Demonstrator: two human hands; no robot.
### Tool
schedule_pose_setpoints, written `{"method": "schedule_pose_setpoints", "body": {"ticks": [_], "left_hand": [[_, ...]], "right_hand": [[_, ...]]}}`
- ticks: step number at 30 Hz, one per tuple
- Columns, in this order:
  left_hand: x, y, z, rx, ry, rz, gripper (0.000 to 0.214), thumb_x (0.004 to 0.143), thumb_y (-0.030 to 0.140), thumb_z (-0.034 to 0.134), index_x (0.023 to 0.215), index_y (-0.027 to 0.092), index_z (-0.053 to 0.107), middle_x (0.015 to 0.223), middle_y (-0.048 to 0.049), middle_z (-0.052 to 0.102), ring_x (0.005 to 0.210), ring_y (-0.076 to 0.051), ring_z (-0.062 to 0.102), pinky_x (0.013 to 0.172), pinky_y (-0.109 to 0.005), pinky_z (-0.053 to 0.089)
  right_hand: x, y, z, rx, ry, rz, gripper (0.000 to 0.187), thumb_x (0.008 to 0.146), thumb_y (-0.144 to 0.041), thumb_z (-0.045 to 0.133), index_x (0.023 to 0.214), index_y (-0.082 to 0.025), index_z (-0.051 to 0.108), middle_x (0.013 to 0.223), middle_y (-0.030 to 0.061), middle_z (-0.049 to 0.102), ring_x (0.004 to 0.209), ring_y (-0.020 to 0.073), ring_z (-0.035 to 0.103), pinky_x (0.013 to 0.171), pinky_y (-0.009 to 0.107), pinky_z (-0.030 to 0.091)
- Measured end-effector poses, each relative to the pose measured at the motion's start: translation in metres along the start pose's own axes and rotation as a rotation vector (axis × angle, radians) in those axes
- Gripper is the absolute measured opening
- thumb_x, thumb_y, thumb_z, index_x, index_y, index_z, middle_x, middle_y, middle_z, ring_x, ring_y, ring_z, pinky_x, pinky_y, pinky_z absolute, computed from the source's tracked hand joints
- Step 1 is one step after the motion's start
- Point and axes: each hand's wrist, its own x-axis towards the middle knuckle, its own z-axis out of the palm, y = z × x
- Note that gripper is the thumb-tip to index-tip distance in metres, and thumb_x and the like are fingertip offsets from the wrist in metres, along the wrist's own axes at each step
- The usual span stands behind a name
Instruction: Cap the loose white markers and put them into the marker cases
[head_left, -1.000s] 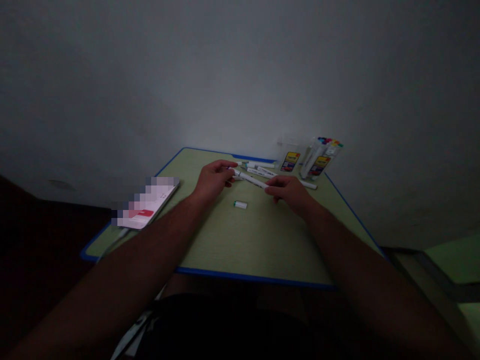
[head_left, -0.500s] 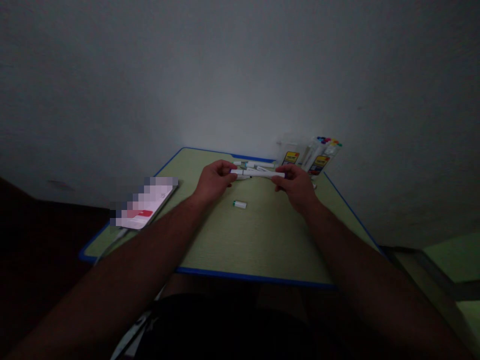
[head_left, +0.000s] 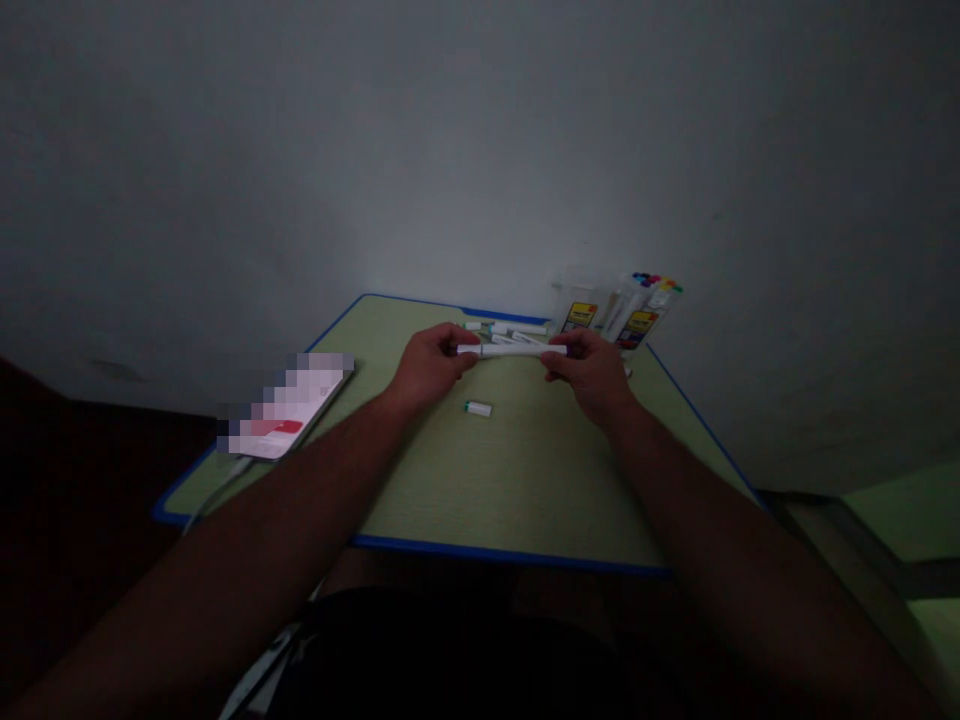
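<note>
A white marker [head_left: 514, 350] lies level between my two hands above the far half of the table. Its left end is pinched by my left hand [head_left: 435, 362], thumb in front. My right hand [head_left: 589, 368] grips the right end, where a bit of purple shows. Closer to me, a loose white cap with a green end [head_left: 478, 409] rests on the tabletop. Just behind the held marker are several white markers [head_left: 525, 329], partly covered by it and by my fingers.
At the back right stand a clear plastic case [head_left: 581, 305] and another holding markers with coloured ends [head_left: 645, 305]. A lit phone [head_left: 289, 415] with a cable lies at the table's left edge. The wall [head_left: 480, 150] rises behind the blue-edged table [head_left: 517, 480].
The held marker has turned slightly and now sits a little lower at its left end. My left fingers have shifted along that end. The loose cap stays in place.
</note>
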Motion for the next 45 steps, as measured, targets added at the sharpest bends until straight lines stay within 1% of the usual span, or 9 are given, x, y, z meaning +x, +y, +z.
{"method": "schedule_pose_setpoints", "body": {"ticks": [6, 10, 14, 21, 25, 33, 37, 42, 45], "left_hand": [[-0.006, 0.011, 0.002, 0.082, -0.08, 0.053, 0.021, 0.068, 0.013, 0.074, 0.088, 0.018, 0.077, 0.074, -0.0003, 0.069, 0.063, -0.012, 0.056, 0.065, -0.026, 0.045], [-0.008, 0.011, 0.004, 0.093, -0.134, 0.058, 0.025, 0.066, 0.021, 0.081, 0.091, 0.019, 0.079, 0.082, -0.0031, 0.073, 0.067, -0.014, 0.058, 0.069, -0.029, 0.046], [-0.007, 0.004, 0.004, 0.134, -0.118, 0.036, 0.024, 0.067, 0.027, 0.081, 0.09, 0.021, 0.08, 0.077, -0.0039, 0.073, 0.065, -0.015, 0.057, 0.066, -0.03, 0.043], [-0.006, 0.002, 0.0, 0.303, -0.062, 0.128, 0.013, 0.073, 0.033, 0.076, 0.081, 0.022, 0.079, 0.062, 0.0, 0.063, 0.06, -0.015, 0.051, 0.06, -0.028, 0.037], [-0.005, 0.003, -0.003, 0.313, -0.008, 0.138, 0.014, 0.073, 0.033, 0.076, 0.082, 0.022, 0.079, 0.063, 0.0011, 0.063, 0.061, -0.015, 0.053, 0.062, -0.028, 0.038], [-0.005, 0.004, -0.003, 0.183, -0.024, 0.14, 0.023, 0.065, 0.028, 0.082, 0.087, 0.021, 0.079, 0.07, 0.0, 0.067, 0.062, -0.013, 0.053, 0.065, -0.028, 0.041], [-0.004, 0.006, -0.005, 0.244, -0.02, 0.148, 0.014, 0.069, 0.029, 0.079, 0.08, 0.02, 0.077, 0.064, 0.0019, 0.063, 0.061, -0.012, 0.051, 0.062, -0.027, 0.038], [-0.004, 0.008, -0.005, 0.313, -0.031, 0.14, 0.016, 0.071, 0.03, 0.076, 0.082, 0.018, 0.075, 0.061, 0.0033, 0.06, 0.059, -0.012, 0.048, 0.059, -0.027, 0.034], [-0.005, 0.007, -0.003, 0.297, -0.021, 0.153, 0.016, 0.072, 0.03, 0.076, 0.081, 0.017, 0.074, 0.064, 0.0023, 0.062, 0.06, -0.012, 0.05, 0.059, -0.027, 0.037]], "right_hand": [[-0.003, -0.002, 0.002, -0.01, -0.051, -0.002, 0.038, 0.059, -0.038, 0.084, 0.085, -0.019, 0.063, 0.064, -0.0017, 0.064, 0.054, 0.0128, 0.061, 0.055, 0.028, 0.052], [-0.005, -0.005, 0.003, -0.035, -0.068, -0.007, 0.039, 0.059, -0.039, 0.084, 0.084, -0.019, 0.064, 0.063, -0.0012, 0.065, 0.054, 0.0131, 0.061, 0.055, 0.029, 0.052], [-0.007, -0.008, 0.004, -0.053, -0.098, -0.016, 0.038, 0.058, -0.039, 0.085, 0.082, -0.019, 0.064, 0.064, -0.0002, 0.066, 0.055, 0.0137, 0.062, 0.054, 0.028, 0.052], [-0.008, -0.011, 0.005, -0.028, -0.12, 0.005, 0.037, 0.06, -0.039, 0.083, 0.085, -0.018, 0.066, 0.062, -0.0005, 0.066, 0.052, 0.0127, 0.06, 0.052, 0.027, 0.05], [-0.006, -0.01, 0.001, 0.035, -0.09, 0.004, 0.036, 0.064, -0.042, 0.08, 0.088, -0.017, 0.069, 0.064, 0.0006, 0.068, 0.053, 0.012, 0.06, 0.055, 0.029, 0.053], [-0.006, -0.01, -0.002, 0.053, -0.112, 0.005, 0.033, 0.061, -0.038, 0.083, 0.082, -0.016, 0.072, 0.066, 0.003, 0.07, 0.054, 0.0128, 0.063, 0.057, 0.03, 0.055], [-0.009, -0.013, -0.002, 0.045, -0.129, -0.008, 0.028, 0.062, -0.035, 0.084, 0.08, -0.016, 0.072, 0.063, 0.0024, 0.07, 0.054, 0.0128, 0.063, 0.057, 0.029, 0.054], [-0.008, -0.012, -0.002, 0.023, -0.123, -0.015, 0.028, 0.062, -0.035, 0.083, 0.079, -0.016, 0.073, 0.062, 0.0023, 0.07, 0.053, 0.0128, 0.063, 0.056, 0.028, 0.054], [-0.006, -0.01, -0.003, 0.044, -0.108, -0.014, 0.028, 0.062, -0.035, 0.083, 0.081, -0.017, 0.072, 0.065, 0.0022, 0.071, 0.054, 0.0128, 0.063, 0.056, 0.028, 0.055]]}}
